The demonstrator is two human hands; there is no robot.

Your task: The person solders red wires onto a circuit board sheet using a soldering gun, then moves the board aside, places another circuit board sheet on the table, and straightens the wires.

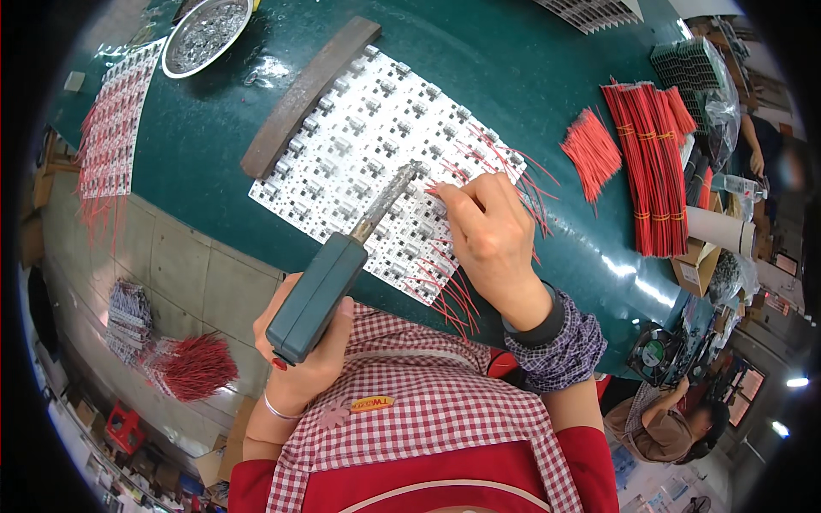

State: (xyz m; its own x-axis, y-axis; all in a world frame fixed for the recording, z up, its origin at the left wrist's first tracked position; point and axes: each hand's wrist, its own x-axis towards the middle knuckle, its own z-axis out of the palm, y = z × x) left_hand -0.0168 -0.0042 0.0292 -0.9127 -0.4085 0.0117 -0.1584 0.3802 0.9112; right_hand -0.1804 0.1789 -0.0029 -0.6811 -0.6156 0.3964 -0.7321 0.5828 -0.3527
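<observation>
1. Pretty bright, even overhead light; colours pop.
2. Glare streaks on the green table, plus shine off the metal bowl.
3. Soft shadows only.
4. Heavy fisheye bend, black corners, and the right edge goes blurry.

Red wire bundles lie right, a metal bowl sits top left, a small fan stands near the table's edge.

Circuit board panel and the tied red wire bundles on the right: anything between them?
Head view: a loose fan of short red wires on bare green table, between the panel and the tied bundles.
</observation>
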